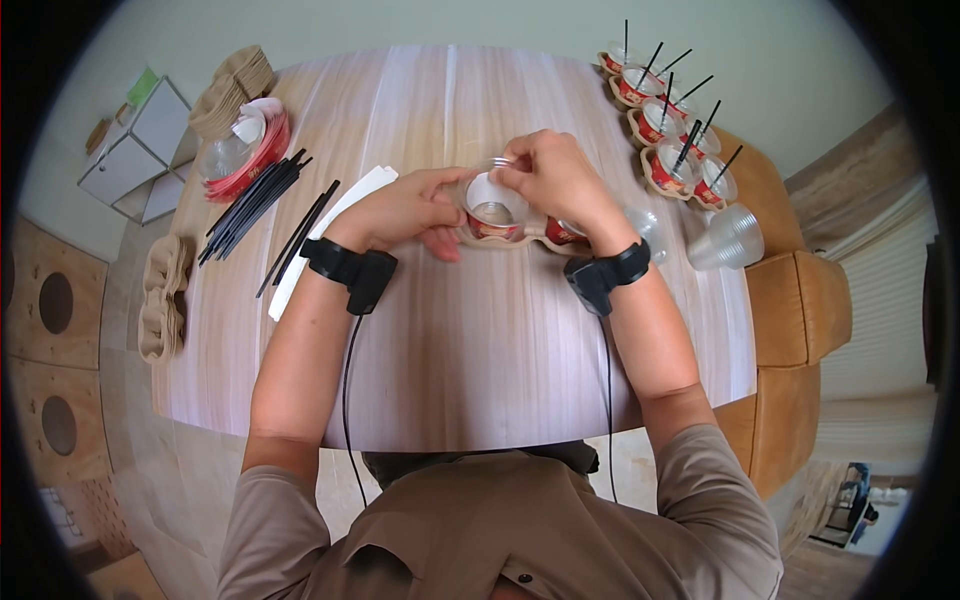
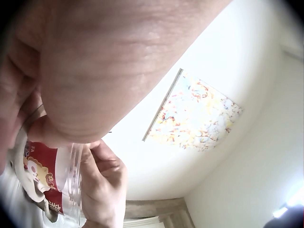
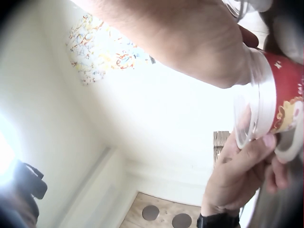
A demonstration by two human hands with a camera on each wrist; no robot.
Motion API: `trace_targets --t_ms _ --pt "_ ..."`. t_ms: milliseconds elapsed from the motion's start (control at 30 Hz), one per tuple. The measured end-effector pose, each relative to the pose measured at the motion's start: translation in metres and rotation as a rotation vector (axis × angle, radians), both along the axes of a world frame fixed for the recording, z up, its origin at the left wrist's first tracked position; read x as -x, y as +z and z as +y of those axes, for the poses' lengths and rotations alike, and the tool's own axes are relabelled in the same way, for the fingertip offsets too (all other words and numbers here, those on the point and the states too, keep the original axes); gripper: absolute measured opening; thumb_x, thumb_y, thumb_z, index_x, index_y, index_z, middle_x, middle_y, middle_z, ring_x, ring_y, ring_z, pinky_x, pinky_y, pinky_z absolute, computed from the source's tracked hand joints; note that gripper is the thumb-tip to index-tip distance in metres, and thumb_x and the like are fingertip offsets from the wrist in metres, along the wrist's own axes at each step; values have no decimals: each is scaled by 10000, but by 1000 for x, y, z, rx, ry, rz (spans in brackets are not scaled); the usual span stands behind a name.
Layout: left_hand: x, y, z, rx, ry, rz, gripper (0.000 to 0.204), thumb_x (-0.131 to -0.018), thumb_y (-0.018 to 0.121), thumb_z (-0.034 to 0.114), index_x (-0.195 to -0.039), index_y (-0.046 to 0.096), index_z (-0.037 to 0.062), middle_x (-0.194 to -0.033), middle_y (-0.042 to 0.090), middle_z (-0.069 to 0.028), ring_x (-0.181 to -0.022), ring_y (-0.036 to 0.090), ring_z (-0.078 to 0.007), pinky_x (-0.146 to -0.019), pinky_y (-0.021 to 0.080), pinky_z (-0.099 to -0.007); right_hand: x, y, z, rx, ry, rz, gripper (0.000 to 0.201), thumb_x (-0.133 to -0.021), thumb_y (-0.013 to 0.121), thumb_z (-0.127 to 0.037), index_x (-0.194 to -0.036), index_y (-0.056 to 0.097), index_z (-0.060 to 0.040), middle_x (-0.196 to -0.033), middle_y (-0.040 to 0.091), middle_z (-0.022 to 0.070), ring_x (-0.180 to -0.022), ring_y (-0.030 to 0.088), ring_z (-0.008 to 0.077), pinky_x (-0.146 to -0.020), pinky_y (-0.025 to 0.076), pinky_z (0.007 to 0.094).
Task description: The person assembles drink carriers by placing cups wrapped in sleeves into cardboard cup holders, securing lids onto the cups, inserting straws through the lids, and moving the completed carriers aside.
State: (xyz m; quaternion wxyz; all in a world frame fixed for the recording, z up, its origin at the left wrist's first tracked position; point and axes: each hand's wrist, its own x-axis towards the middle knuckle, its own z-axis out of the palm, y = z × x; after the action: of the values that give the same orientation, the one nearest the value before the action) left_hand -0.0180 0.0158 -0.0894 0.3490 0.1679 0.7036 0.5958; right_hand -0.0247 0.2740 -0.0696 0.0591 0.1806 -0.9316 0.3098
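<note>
Between the hands, a clear plastic cup with a red printed sleeve (image 1: pixel 493 230) sits in a pulp cup carrier (image 1: pixel 538 238). My left hand (image 1: pixel 412 207) holds the cup's left side; in the right wrist view its thumb (image 3: pixel 256 151) lies by the rim, its other fingers lower near the carrier. My right hand (image 1: pixel 558 178) pinches a clear lid (image 3: pixel 242 121) at the far side of the cup's top, where the lid stands tilted over the rim. A second red-sleeved cup (image 1: pixel 563 231) in the same carrier is partly hidden behind the right wrist.
At back right stand several carriers of red cups with black straws (image 1: pixel 672 165). Stacked clear cups (image 1: pixel 727 238) lie at right, clear lids (image 1: pixel 648 232) nearer. On the left are black straws (image 1: pixel 255 205), a white strip (image 1: pixel 330 240), red sleeves (image 1: pixel 250 165) and stacked carriers (image 1: pixel 163 300).
</note>
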Motion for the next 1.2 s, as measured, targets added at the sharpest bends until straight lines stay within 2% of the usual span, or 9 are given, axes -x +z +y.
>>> trace_targets --t_ms 33,133,267,400,533,633,733,867,1200 --pt "-1 5 -3 24 -4 18 681 -1113 611 106 -1756 399 27 -896 721 -73 -804 812 -219 -763 683 -334 1 3 4 0 -2 2 174 -927 833 -178 -917 821 -5 -804 771 193 -789 770 364 -776 599 458" --pt "3 31 -20 273 -13 50 580 -1149 568 171 -1709 494 39 -897 716 -71 -739 776 -191 -739 660 -316 12 14 29 221 -42 11 265 -973 875 -265 -1061 858 -16 -829 784 33 -767 690 120 -758 576 323" --pt "5 31 -25 389 220 332 533 -1169 561 262 -1652 565 37 -851 688 -49 -645 693 -168 -690 616 -310 13 33 63 282 -86 108 266 -1008 856 -264 -1064 853 -4 -857 776 30 -801 677 117 -779 573 326" --pt "-9 13 20 248 152 936 759 -1062 767 533 -1626 593 55 -1353 526 -165 -1278 588 -279 -1101 502 -391 -3 53 76 285 -97 87 264 -1024 852 -273 -1087 852 -17 -885 780 15 -826 669 108 -790 558 310" --pt "-20 -1 35 131 92 972 744 -1036 781 559 -1591 643 83 -1285 560 -152 -1186 619 -305 -1057 526 -399 -22 59 87 233 -82 29 259 -1026 853 -266 -1117 847 -23 -871 770 7 -823 658 96 -798 550 300" --pt "-24 5 37 231 50 1001 676 -1026 796 517 -1543 693 95 -1236 576 -145 -1125 632 -309 -1010 540 -403 -38 45 119 152 -29 -127 403 -957 919 -318 -1230 827 -36 -987 802 57 -925 709 150 -869 573 331" --pt "-24 6 36 237 92 1013 602 -1019 804 467 -1496 733 107 -1192 582 -137 -1072 639 -308 -962 551 -408 -59 38 143 -140 -154 -279 909 -696 1065 -405 -1466 726 -61 -1315 783 193 -1257 724 348 -1068 574 460" --pt "-25 9 36 274 116 1001 575 -1004 814 429 -1478 743 111 -1147 562 -130 -1023 632 -299 -930 549 -401 -73 28 158 -265 -112 -251 1053 -602 1085 -331 -1533 671 -67 -1429 745 240 -1365 679 417 -1148 541 455" --pt "-18 13 28 362 159 919 628 -975 855 438 -1500 731 115 -1059 524 -105 -978 605 -276 -891 529 -383 -76 15 162 -220 -134 -289 1023 -569 1114 -294 -1476 707 -56 -1398 764 220 -1289 724 391 -1094 568 450"
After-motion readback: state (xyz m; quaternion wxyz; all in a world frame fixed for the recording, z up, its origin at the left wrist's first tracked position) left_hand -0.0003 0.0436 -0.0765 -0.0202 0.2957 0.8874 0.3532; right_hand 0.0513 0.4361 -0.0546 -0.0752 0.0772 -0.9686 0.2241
